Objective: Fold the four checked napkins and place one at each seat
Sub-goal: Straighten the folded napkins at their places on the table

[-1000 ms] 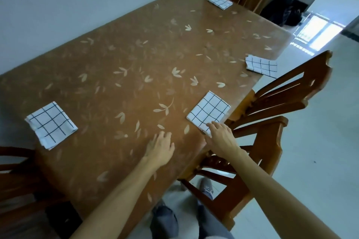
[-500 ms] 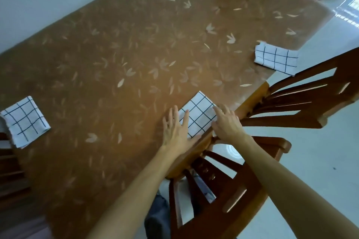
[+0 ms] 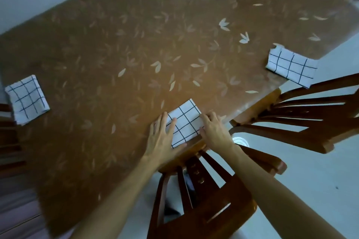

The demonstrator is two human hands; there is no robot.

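The folded checked napkin (image 3: 185,121) lies at the near edge of the table (image 3: 136,44), in front of the near chair (image 3: 204,205), with its lower corner right at that edge. It is framed by both hands. The left hand (image 3: 162,139) is laid flat, fingers straight and spread, with the fingertips pressed on the napkin's left side. The right hand (image 3: 215,131) is set against the right side with its fingers gently bent and touching the cloth. Nothing is seen to be pinched or lifted.

A second folded napkin (image 3: 27,99) is placed at the table's left end, and a third (image 3: 291,64) at the right-hand edge by the other chair (image 3: 310,114), where its outer corner appears to reach past the edge. A fourth is not in view.

The final squaring seems to be in hand. The table cover looks smooth, so a push towards the near edge could slide the napkin off onto the seat. Uneven pressure from the two hands could skew it or shear the folded layers apart.
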